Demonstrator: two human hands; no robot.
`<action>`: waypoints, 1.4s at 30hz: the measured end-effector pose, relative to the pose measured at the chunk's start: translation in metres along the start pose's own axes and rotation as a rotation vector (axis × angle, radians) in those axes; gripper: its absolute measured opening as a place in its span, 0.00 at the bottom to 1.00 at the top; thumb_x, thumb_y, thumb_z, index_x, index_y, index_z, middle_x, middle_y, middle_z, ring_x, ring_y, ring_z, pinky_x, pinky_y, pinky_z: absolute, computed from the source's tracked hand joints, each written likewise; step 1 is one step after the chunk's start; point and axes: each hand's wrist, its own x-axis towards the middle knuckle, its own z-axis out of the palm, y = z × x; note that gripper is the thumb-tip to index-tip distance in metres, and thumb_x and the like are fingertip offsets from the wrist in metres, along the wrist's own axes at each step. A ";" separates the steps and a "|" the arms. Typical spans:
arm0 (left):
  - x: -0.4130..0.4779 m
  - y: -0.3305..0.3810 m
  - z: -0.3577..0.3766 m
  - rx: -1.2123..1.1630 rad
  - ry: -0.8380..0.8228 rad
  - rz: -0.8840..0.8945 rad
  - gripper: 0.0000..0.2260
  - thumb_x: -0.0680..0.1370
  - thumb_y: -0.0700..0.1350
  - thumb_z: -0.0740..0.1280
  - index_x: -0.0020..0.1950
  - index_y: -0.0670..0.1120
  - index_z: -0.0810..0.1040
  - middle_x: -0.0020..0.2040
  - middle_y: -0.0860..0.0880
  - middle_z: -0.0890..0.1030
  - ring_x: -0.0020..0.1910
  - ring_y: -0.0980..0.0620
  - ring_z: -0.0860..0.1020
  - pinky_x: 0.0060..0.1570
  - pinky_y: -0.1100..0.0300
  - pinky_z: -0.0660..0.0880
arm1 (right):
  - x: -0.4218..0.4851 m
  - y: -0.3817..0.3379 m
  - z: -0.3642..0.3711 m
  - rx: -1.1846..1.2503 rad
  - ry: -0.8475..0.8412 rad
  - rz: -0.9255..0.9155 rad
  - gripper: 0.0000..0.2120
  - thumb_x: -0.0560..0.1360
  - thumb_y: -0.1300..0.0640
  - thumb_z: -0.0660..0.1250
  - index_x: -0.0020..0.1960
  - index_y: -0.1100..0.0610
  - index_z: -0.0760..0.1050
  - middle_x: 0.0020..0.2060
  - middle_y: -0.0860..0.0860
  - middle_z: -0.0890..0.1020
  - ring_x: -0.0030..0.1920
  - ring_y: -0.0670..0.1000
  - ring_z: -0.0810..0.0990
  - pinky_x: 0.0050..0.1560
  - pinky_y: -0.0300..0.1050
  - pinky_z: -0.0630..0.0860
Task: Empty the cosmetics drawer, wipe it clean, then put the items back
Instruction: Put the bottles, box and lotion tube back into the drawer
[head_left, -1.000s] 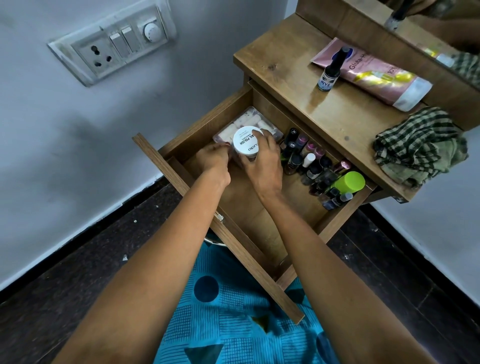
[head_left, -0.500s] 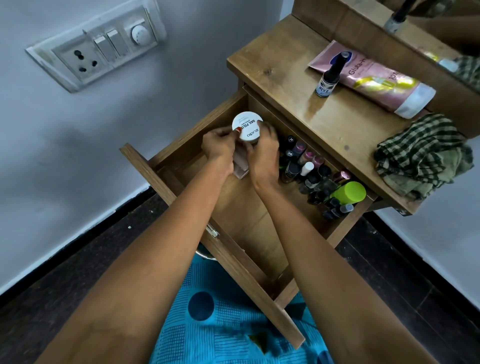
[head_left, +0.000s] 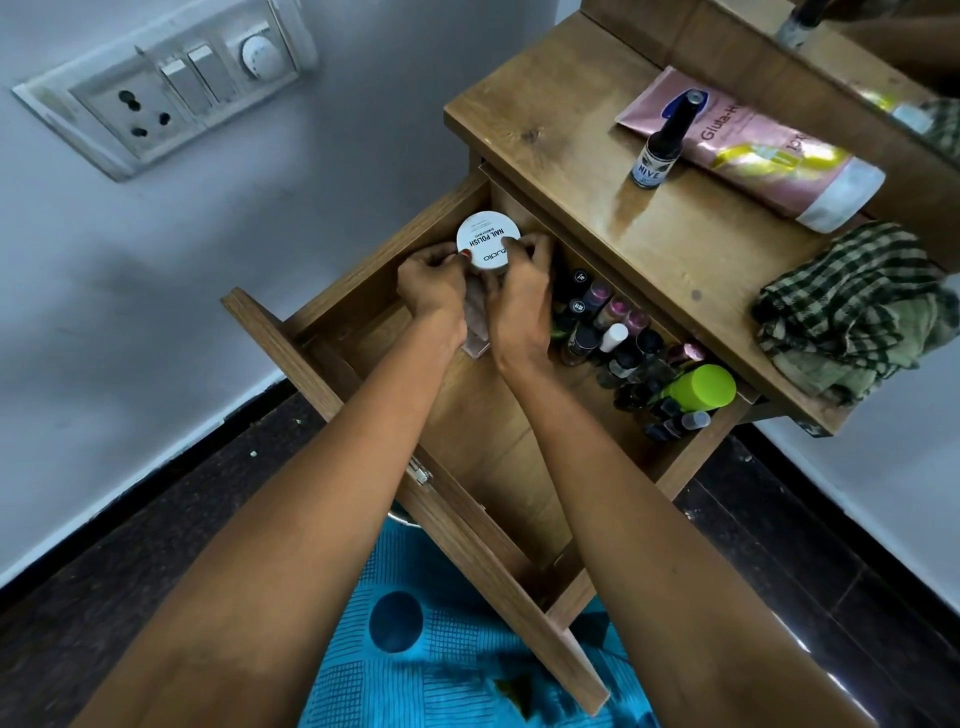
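The wooden drawer (head_left: 483, 415) stands pulled out under the table top. Over its far left corner my left hand (head_left: 431, 280) and my right hand (head_left: 519, 296) grip a clear plastic box (head_left: 475, 347) between them, tilted, with only its lower corner showing. A white round jar (head_left: 488, 241) labelled nail polish sits on top of the box, and both thumbs touch its rim. Several small bottles (head_left: 613, 332) and a green-capped bottle (head_left: 701, 387) fill the drawer's right side.
On the table top (head_left: 545, 104) stand a small dark bottle (head_left: 653, 150), a pink tube (head_left: 753, 156) and a crumpled checked cloth (head_left: 852, 312). A switchboard (head_left: 156, 93) is on the wall at the left. The drawer's front panel (head_left: 363, 415) juts over my blue-clad lap.
The box lay flat at the back of the drawer with the jar on it. Both hands have taken hold of it and lifted it, tilted, toward the drawer's far corner.
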 end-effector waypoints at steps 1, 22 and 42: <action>0.000 0.000 0.000 -0.005 -0.001 -0.002 0.04 0.74 0.34 0.66 0.44 0.42 0.78 0.49 0.41 0.82 0.46 0.47 0.80 0.48 0.56 0.79 | 0.000 0.001 0.000 -0.084 0.002 -0.016 0.11 0.77 0.59 0.60 0.59 0.60 0.69 0.38 0.39 0.67 0.38 0.31 0.70 0.46 0.40 0.70; -0.064 -0.008 0.001 -0.079 -0.180 0.217 0.09 0.72 0.27 0.62 0.45 0.39 0.77 0.38 0.49 0.77 0.38 0.57 0.76 0.42 0.66 0.77 | -0.041 -0.018 -0.084 -0.158 0.096 -0.281 0.10 0.76 0.66 0.61 0.54 0.63 0.78 0.53 0.57 0.79 0.52 0.55 0.78 0.51 0.47 0.76; -0.082 0.057 0.079 0.342 -0.382 0.710 0.14 0.71 0.31 0.67 0.56 0.37 0.78 0.45 0.49 0.77 0.45 0.56 0.74 0.40 0.79 0.68 | 0.053 -0.039 -0.159 -0.031 0.248 -0.315 0.09 0.73 0.64 0.67 0.53 0.62 0.80 0.50 0.57 0.81 0.46 0.51 0.81 0.50 0.40 0.77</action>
